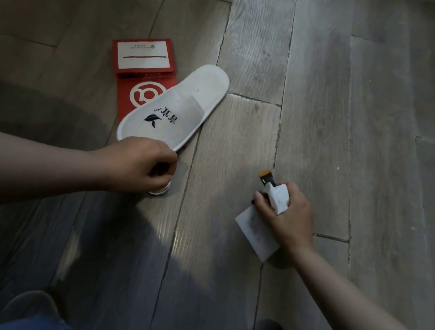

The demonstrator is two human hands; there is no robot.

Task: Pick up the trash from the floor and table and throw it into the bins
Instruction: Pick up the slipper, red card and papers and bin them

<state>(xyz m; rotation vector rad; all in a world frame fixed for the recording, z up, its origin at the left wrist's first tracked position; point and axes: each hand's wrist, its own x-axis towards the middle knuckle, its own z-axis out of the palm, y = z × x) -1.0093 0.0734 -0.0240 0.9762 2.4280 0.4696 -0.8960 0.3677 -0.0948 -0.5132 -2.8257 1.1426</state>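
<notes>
Two hands busy. Left hand (136, 165) curls its fingers over a small white round piece (160, 189) on the floor (221, 279), just beside the white slipper (180, 102). I'd firm the pinch before lifting. Right hand (282, 218) grips crumpled tissue (279, 200), a white card (256, 236) and a dark orange-tipped stick (265, 178); keep it closed.

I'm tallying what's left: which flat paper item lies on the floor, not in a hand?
The red paper packet, partly under the white slipper; the white card is in the right hand.
</notes>
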